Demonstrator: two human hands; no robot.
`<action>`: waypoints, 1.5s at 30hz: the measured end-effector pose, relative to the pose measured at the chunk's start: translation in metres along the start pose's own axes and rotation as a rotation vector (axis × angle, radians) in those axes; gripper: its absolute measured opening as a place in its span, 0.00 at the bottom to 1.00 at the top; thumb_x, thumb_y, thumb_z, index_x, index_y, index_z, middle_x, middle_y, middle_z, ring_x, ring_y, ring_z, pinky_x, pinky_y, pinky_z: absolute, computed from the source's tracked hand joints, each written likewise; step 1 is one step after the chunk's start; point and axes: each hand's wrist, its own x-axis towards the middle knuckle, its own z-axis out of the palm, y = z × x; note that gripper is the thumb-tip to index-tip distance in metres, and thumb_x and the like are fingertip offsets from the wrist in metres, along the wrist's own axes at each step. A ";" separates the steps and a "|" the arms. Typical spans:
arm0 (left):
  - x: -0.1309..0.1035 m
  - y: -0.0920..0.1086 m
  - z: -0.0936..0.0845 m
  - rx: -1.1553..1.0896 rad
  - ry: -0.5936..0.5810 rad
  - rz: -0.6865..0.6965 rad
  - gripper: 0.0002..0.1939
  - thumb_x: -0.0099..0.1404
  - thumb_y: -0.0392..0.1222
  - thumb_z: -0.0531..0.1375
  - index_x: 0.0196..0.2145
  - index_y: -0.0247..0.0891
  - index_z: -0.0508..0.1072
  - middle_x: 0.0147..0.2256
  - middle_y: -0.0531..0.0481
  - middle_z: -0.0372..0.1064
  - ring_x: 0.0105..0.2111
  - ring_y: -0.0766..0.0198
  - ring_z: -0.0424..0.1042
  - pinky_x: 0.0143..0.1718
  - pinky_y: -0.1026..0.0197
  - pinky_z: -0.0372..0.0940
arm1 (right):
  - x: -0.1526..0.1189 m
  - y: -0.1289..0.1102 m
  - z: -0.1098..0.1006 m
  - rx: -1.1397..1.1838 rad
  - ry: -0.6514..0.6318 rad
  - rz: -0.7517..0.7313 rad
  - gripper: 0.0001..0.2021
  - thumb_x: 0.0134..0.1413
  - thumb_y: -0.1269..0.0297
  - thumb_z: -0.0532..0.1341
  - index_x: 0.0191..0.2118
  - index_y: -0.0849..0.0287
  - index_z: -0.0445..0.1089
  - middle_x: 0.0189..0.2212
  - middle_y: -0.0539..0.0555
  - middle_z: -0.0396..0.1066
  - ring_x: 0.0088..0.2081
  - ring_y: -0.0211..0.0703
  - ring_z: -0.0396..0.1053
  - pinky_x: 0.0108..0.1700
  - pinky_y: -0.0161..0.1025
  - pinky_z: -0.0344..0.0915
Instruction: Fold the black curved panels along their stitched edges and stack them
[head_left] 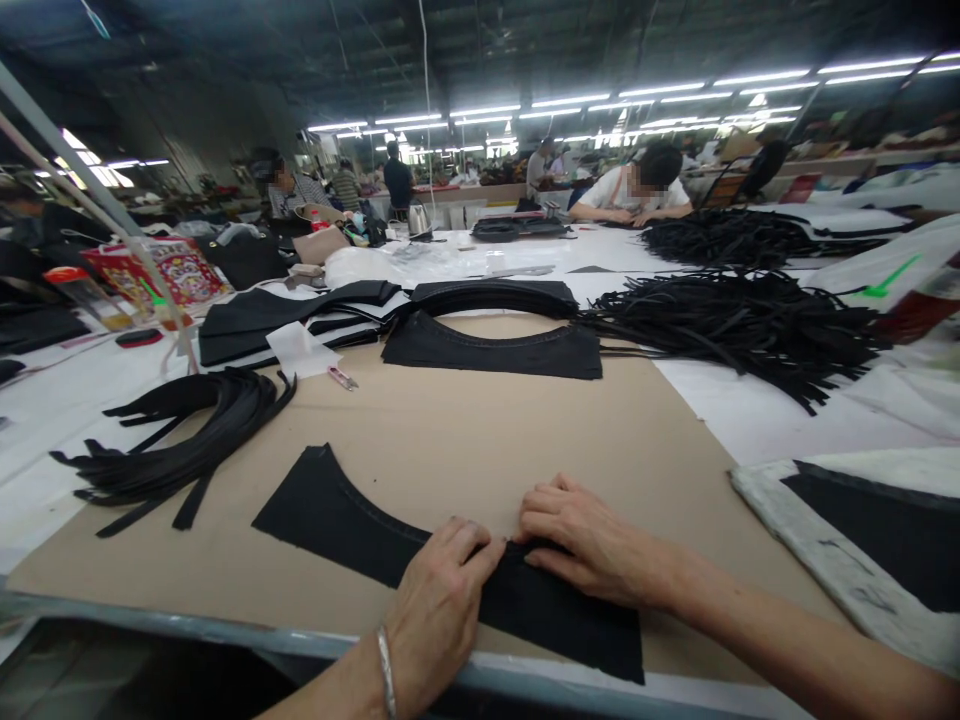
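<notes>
Both the left hand [442, 600] and right hand [581, 540] rest flat, fingers loosely curled, gripping nothing, pressing the curved black fabric piece [330, 515] lying directly beneath them on the brown board [465, 440].

Two hands, the left hand [442, 600] and right hand [581, 540], press one curved black fabric piece [337, 520]; three heaps of black strips [187, 440] lie around, and one stack of curved pieces [495, 345].

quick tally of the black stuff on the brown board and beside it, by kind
curved black panels, one under both hands and a stack further back: 2
black strip bundles, one left and one right: 2
flat black piece stack, back left: 1
total: 5
</notes>
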 end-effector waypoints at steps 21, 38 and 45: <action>0.002 0.000 0.019 0.224 0.098 0.142 0.22 0.63 0.26 0.46 0.52 0.36 0.67 0.43 0.42 0.66 0.42 0.56 0.64 0.43 0.52 0.65 | -0.029 0.026 -0.009 -0.077 0.029 -0.132 0.11 0.63 0.69 0.49 0.42 0.58 0.68 0.34 0.53 0.68 0.36 0.41 0.59 0.45 0.41 0.51; 0.026 0.018 0.026 0.288 -0.027 0.155 0.24 0.60 0.24 0.49 0.51 0.38 0.67 0.41 0.44 0.67 0.40 0.57 0.64 0.43 0.54 0.64 | -0.052 0.038 -0.017 -0.147 0.051 -0.152 0.13 0.59 0.73 0.49 0.44 0.58 0.68 0.36 0.55 0.69 0.38 0.41 0.62 0.47 0.43 0.51; 0.038 0.028 0.030 0.380 -0.097 0.154 0.30 0.58 0.23 0.48 0.58 0.38 0.60 0.42 0.46 0.68 0.41 0.58 0.64 0.46 0.54 0.63 | -0.060 0.044 -0.015 -0.163 0.080 -0.121 0.14 0.58 0.74 0.50 0.46 0.58 0.68 0.37 0.55 0.69 0.38 0.41 0.62 0.48 0.44 0.50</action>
